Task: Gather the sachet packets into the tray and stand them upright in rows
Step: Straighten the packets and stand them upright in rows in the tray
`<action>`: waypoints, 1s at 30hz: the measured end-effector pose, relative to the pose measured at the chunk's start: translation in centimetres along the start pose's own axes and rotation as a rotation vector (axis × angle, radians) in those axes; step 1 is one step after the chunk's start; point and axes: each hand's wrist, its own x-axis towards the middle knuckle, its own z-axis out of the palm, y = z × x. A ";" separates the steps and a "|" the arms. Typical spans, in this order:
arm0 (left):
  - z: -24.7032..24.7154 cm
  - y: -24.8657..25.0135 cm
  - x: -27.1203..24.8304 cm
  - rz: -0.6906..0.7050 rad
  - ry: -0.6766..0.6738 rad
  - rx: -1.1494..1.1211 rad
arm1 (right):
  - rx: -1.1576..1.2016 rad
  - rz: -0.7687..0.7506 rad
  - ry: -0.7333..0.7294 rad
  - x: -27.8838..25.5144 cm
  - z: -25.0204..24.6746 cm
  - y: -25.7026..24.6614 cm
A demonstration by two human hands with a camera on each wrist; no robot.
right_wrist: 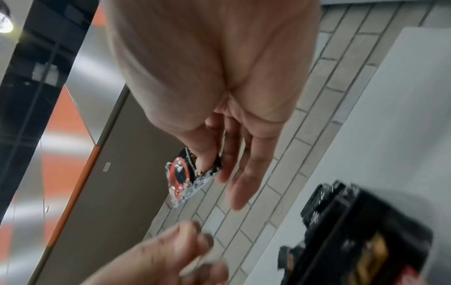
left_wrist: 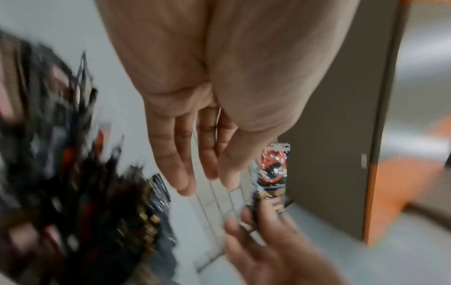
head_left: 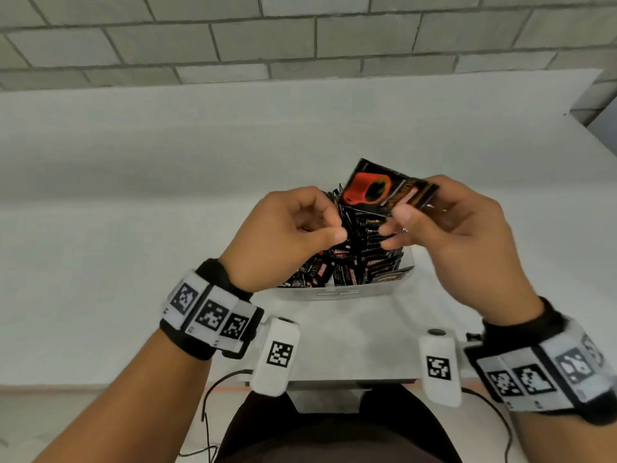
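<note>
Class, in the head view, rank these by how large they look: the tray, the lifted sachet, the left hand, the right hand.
1. tray
2. right hand and left hand: alike, unranked
3. lifted sachet
The hands' nearness to the camera inflates them.

My white table (head_left: 140,202) meets a grey brick wall (head_left: 300,38); black cables (head_left: 213,392) hang at its near edge.
</note>
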 end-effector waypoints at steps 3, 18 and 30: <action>-1.4 -1.2 -0.5 0.036 -0.062 0.442 | -0.012 0.041 -0.085 0.1 -2.5 0.3; -3.5 0.6 10.0 -0.059 -0.446 0.973 | -0.790 -0.143 -0.386 -0.3 -4.9 0.9; -0.6 -2.0 13.2 -0.023 -0.407 1.137 | -0.561 -0.187 -0.199 0.1 -4.7 0.9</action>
